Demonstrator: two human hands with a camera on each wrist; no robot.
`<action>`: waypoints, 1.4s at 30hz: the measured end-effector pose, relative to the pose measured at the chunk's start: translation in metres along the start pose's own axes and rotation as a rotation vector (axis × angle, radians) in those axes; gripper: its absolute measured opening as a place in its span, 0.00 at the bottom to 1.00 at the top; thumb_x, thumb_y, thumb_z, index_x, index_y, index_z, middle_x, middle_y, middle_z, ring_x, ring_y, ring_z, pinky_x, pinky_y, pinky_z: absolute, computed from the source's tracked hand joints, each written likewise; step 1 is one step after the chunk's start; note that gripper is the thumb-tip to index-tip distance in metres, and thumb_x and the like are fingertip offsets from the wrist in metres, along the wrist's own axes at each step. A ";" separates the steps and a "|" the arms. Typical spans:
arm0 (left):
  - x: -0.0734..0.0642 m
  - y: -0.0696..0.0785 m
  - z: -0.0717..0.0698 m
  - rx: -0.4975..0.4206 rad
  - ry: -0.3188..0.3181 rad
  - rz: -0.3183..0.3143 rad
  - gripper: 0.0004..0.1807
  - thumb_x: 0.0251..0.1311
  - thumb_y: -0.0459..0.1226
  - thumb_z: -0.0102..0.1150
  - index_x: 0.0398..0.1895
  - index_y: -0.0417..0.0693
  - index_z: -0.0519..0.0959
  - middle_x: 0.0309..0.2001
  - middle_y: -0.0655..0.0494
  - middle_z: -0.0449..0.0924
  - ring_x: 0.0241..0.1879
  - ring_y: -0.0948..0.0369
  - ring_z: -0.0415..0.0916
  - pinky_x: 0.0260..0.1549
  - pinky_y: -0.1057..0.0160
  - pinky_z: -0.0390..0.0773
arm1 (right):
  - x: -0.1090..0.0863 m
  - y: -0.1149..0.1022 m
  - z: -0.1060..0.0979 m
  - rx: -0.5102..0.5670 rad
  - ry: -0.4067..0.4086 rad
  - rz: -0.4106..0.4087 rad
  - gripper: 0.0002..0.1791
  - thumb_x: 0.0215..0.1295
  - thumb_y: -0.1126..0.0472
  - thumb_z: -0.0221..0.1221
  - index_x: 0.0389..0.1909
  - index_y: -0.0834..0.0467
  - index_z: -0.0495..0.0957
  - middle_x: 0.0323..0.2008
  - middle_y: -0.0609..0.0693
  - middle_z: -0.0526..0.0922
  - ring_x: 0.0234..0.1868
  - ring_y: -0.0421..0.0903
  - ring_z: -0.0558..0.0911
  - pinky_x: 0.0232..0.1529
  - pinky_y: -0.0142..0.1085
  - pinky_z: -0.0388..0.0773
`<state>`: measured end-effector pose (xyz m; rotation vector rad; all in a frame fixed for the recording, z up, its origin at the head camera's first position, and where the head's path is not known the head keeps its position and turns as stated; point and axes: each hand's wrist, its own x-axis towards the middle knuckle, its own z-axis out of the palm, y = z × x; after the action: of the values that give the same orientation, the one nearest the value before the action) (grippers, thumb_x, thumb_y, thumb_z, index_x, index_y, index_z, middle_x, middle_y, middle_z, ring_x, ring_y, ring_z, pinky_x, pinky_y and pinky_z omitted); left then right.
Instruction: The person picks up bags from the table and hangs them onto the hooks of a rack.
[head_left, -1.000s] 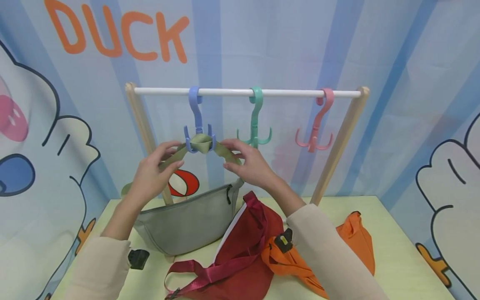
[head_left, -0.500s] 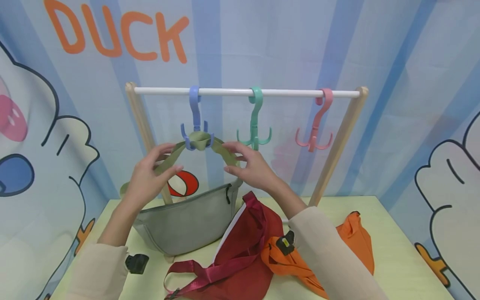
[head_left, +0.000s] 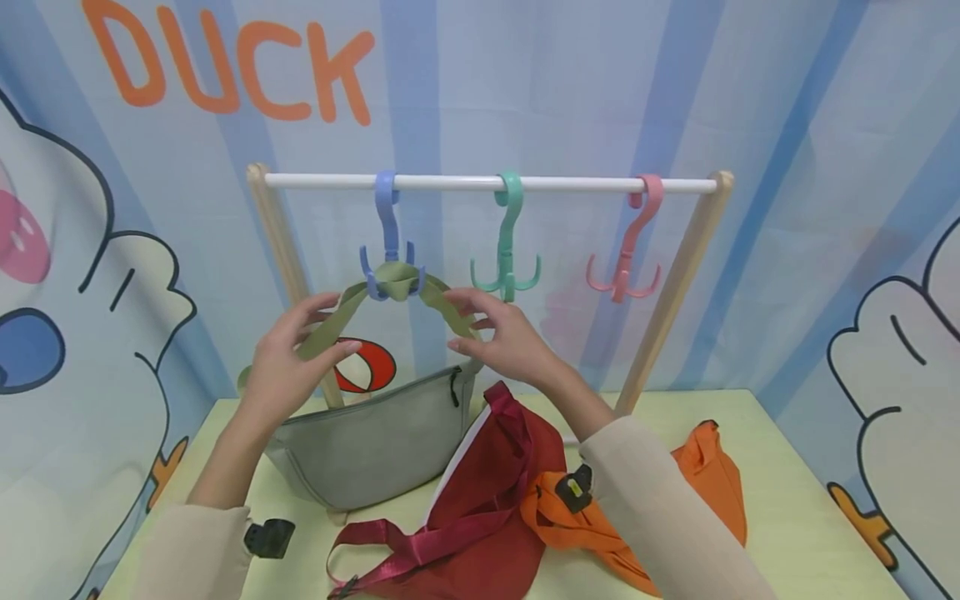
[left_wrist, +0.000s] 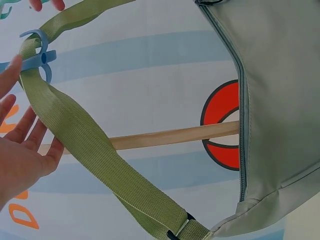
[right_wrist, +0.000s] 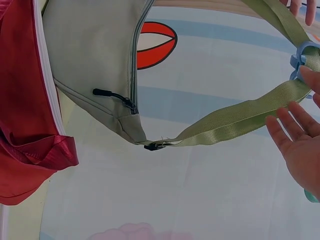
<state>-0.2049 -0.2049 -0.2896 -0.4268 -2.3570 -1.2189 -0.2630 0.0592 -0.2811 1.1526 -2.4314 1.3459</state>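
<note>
A green webbing strap (head_left: 336, 323) loops over the prongs of the blue hook (head_left: 387, 218). Both its ends run down to a grey waist bag (head_left: 375, 450), whose lower edge is near or on the table. Left of the hook, my left hand (head_left: 288, 358) is beside the strap with loosely spread fingers. In the left wrist view those fingers (left_wrist: 46, 134) lie at the strap's edge without curling round it. My right hand (head_left: 513, 337) is at the strap's right side. In the right wrist view its extended fingertips (right_wrist: 280, 122) are at the webbing's edge.
A green hook (head_left: 507, 237) and a pink hook (head_left: 633, 242) hang from the white rail (head_left: 450, 182) on wooden posts. On the table (head_left: 795, 500) lie a red waist bag (head_left: 487, 533), partly against the grey one, and an orange bag (head_left: 716, 479) under my right forearm.
My left hand has moved slightly left and down along the strap, its fingers parting from it. The blue hook has shifted a little left, and the strap stays on it. My right hand has hardly moved.
</note>
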 end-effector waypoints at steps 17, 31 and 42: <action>-0.011 0.009 -0.005 0.054 0.076 0.032 0.32 0.50 0.37 0.66 0.60 0.47 0.68 0.57 0.47 0.68 0.54 0.47 0.64 0.48 0.43 0.63 | -0.003 -0.002 -0.001 0.010 -0.057 0.002 0.31 0.55 0.67 0.62 0.61 0.60 0.65 0.54 0.54 0.72 0.51 0.52 0.73 0.50 0.41 0.71; -0.018 0.018 -0.004 0.036 0.077 0.111 0.32 0.45 0.33 0.69 0.58 0.45 0.70 0.55 0.50 0.70 0.53 0.51 0.67 0.50 0.45 0.65 | -0.007 -0.002 -0.003 0.013 -0.120 -0.009 0.33 0.55 0.66 0.63 0.62 0.57 0.63 0.53 0.52 0.72 0.50 0.46 0.72 0.50 0.41 0.71; -0.026 0.021 0.004 0.023 -0.046 0.069 0.32 0.48 0.36 0.68 0.59 0.47 0.69 0.55 0.52 0.71 0.52 0.56 0.69 0.48 0.57 0.68 | -0.017 0.001 -0.004 0.024 -0.217 0.006 0.34 0.55 0.67 0.63 0.63 0.58 0.62 0.53 0.55 0.73 0.51 0.47 0.72 0.49 0.41 0.72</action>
<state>-0.1738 -0.1920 -0.2909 -0.5292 -2.3718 -1.1615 -0.2528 0.0728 -0.2872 1.3638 -2.5729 1.3174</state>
